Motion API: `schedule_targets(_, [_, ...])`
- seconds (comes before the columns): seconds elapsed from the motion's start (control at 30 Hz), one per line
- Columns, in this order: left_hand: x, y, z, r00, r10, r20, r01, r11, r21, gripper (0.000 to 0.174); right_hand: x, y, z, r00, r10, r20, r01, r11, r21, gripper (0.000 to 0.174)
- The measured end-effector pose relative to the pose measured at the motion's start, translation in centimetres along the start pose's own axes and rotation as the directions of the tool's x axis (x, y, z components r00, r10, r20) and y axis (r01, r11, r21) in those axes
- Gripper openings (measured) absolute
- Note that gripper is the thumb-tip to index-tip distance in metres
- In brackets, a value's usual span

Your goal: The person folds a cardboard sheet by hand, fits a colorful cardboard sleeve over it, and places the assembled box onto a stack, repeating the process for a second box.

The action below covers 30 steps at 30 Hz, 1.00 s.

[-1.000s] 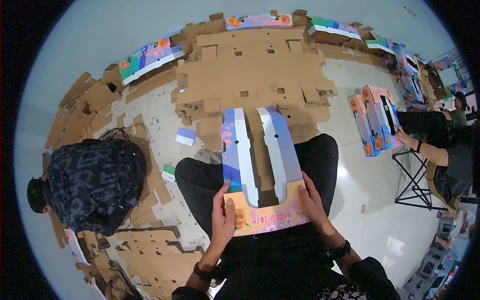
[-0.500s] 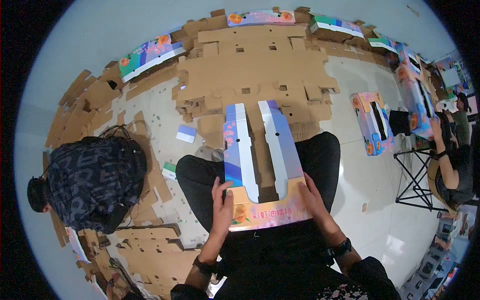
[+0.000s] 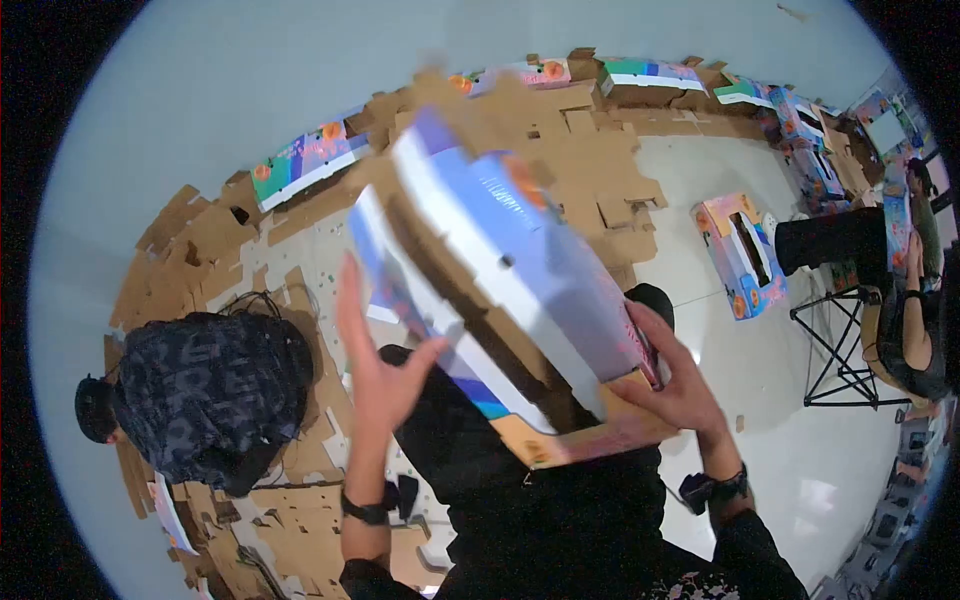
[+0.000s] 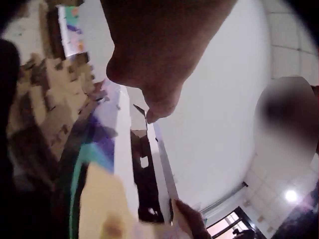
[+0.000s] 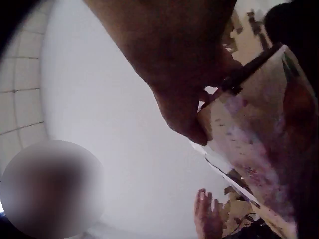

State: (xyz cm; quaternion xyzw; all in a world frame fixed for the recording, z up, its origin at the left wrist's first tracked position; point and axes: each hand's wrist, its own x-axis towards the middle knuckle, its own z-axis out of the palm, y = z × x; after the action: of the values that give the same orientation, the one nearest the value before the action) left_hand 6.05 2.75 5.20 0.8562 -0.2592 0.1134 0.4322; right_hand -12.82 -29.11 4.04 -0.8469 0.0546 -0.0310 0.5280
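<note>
A printed cardboard fruit box (image 3: 575,290), blue and violet with an orange end, is held tilted above the lap in the head view. A long slot runs along its top between white flaps. My right hand (image 3: 675,385) grips its near right corner, thumb on the orange end. My left hand (image 3: 385,375) is spread beside the box's left side, thumb close to the edge. In the left wrist view, the left hand (image 4: 149,74) is over the box's white flaps (image 4: 124,144). The right wrist view shows the right thumb (image 5: 194,132) at the box's edge.
Flattened cardboard sheets (image 3: 570,140) lie on the floor ahead. Printed boxes (image 3: 310,160) line the wall. A dark patterned backpack (image 3: 215,400) is on the left. At right, another box (image 3: 735,250) lies near a folding stool (image 3: 840,350) and a seated person (image 3: 925,320).
The box has been lifted, tilted and turned so its far end points up-left. My left hand has come off its near left corner. At right, the other person has taken one box away.
</note>
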Motion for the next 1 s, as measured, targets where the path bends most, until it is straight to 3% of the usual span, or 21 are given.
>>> schedule_targets(0.07, [4.8, 1.3, -2.0, 0.995, 0.095, -0.042, -0.098, 0.994, -0.055, 0.124, 0.8, -3.4, -2.5, 0.989, -0.130, 0.073, 0.143, 0.968, -0.208, 0.090])
schedule_targets(0.13, [6.2, 2.3, -3.0, 0.996, -0.070, 0.048, 0.075, 0.992, -0.104, 0.111, 1.4, -6.5, -4.5, 0.968, -0.190, 0.165, 0.240, 0.896, -0.374, 0.091])
schedule_targets(0.17, [6.2, 2.9, -3.4, 0.974, -0.167, 0.154, 0.195, 0.963, -0.188, 0.100, 1.8, -7.0, -5.5, 0.958, -0.215, 0.188, 0.268, 0.904, -0.334, 0.090])
schedule_targets(0.23, [5.5, 4.2, -3.8, 0.866, -0.313, 0.390, 0.442, 0.844, -0.305, 0.079, 2.1, -7.6, -7.5, 0.949, -0.218, 0.228, 0.299, 0.851, -0.431, 0.093])
schedule_targets(0.3, [3.4, 2.7, -1.9, 0.911, -0.214, 0.351, 0.377, 0.776, -0.505, 0.060, 3.0, -8.6, -8.9, 0.943, -0.218, 0.251, 0.319, 0.807, -0.497, 0.095])
schedule_targets(0.33, [2.6, 2.2, -0.9, 0.930, -0.174, 0.323, 0.343, 0.726, -0.596, 0.051, 3.6, -8.5, -9.0, 0.943, -0.310, 0.122, 0.310, 0.680, -0.665, 0.095])
schedule_targets(0.37, [2.6, 2.5, -0.1, 0.941, -0.194, 0.278, 0.329, 0.724, -0.606, 0.036, 4.3, -8.1, -8.7, 0.907, -0.420, 0.010, 0.255, 0.533, -0.807, 0.095])
schedule_targets(0.4, [3.1, 2.9, 1.0, 0.952, -0.243, 0.189, 0.305, 0.663, -0.684, 0.035, 4.7, -7.5, -8.5, 0.838, -0.539, -0.078, 0.157, 0.376, -0.913, 0.096])
schedule_targets(0.43, [3.8, 3.3, 2.3, 0.948, -0.300, 0.102, 0.270, 0.598, -0.755, 0.033, 5.0, -6.3, -8.0, 0.795, -0.579, -0.183, 0.107, 0.430, -0.896, 0.100])
schedule_targets(0.47, [4.1, 3.7, 3.1, 0.932, -0.361, 0.017, 0.221, 0.533, -0.816, 0.032, 4.7, -6.2, -6.6, 0.833, -0.528, -0.164, 0.150, 0.501, -0.852, 0.102])
schedule_targets(0.5, [3.8, 4.3, 3.1, 0.853, -0.508, 0.116, 0.327, 0.347, -0.879, 0.039, 3.9, -6.8, -3.9, 0.866, -0.480, -0.140, 0.187, 0.571, -0.799, 0.105])
schedule_targets(0.6, [3.9, 7.2, 3.2, 0.777, -0.547, 0.313, 0.328, -0.075, -0.942, 0.042, 3.1, -7.2, 1.9, 0.927, -0.376, 0.014, 0.309, 0.741, -0.596, 0.117])
schedule_targets(0.63, [3.8, 7.6, 3.5, 0.727, -0.574, 0.377, 0.306, -0.220, -0.926, 0.044, 3.4, -7.2, 2.7, 0.932, -0.361, 0.026, 0.294, 0.712, -0.638, 0.109])
schedule_targets(0.73, [2.9, 7.8, 3.4, 0.708, -0.511, 0.487, 0.244, -0.470, -0.848, 0.040, 5.4, -5.9, 1.1, 0.862, -0.504, -0.056, 0.248, 0.515, -0.820, 0.087])
schedule_targets(0.77, [2.4, 8.2, 3.0, 0.709, -0.480, 0.517, 0.264, -0.499, -0.825, 0.038, 5.4, -6.5, 0.3, 0.850, -0.512, -0.119, 0.258, 0.604, -0.754, 0.067])
schedule_targets(0.87, [0.3, 9.4, 3.6, 0.646, -0.551, 0.529, 0.298, -0.456, -0.839, 0.038, 6.1, -4.0, -0.9, 0.846, -0.527, -0.085, 0.309, 0.614, -0.726, 0.058])
schedule_targets(0.93, [-2.7, 6.5, 5.7, 0.630, -0.520, 0.577, 0.250, -0.568, -0.784, 0.037, 6.2, -1.5, -0.6, 0.877, -0.475, 0.069, 0.373, 0.585, -0.720, 0.054])
schedule_targets(1.0, [-5.4, 4.9, 7.2, 0.510, -0.610, 0.606, 0.313, -0.525, -0.792, 0.036, 5.8, 2.6, 0.8, 0.886, -0.419, 0.197, 0.428, 0.577, -0.696, 0.057])
